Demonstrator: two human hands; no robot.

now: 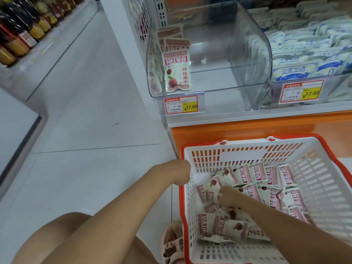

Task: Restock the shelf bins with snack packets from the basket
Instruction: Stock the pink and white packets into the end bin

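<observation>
Restocking seems barely begun: few red-and-white snack packets (pixel 177 71) stand in the clear plastic shelf bin (pixel 247 54), most lie in the white red-rimmed plastic basket (pixel 247 142), where the right hand (pixel 228 197) reaches among them and the left hand (pixel 182 172) meets the rim, with both hands' fingers too hidden to tell their grip.

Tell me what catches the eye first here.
The red-rimmed basket at lower right, strewn with packets, the right hand among them. Above it, a clear bin holds only a few packets at its left wall, beside a full bin.
</observation>
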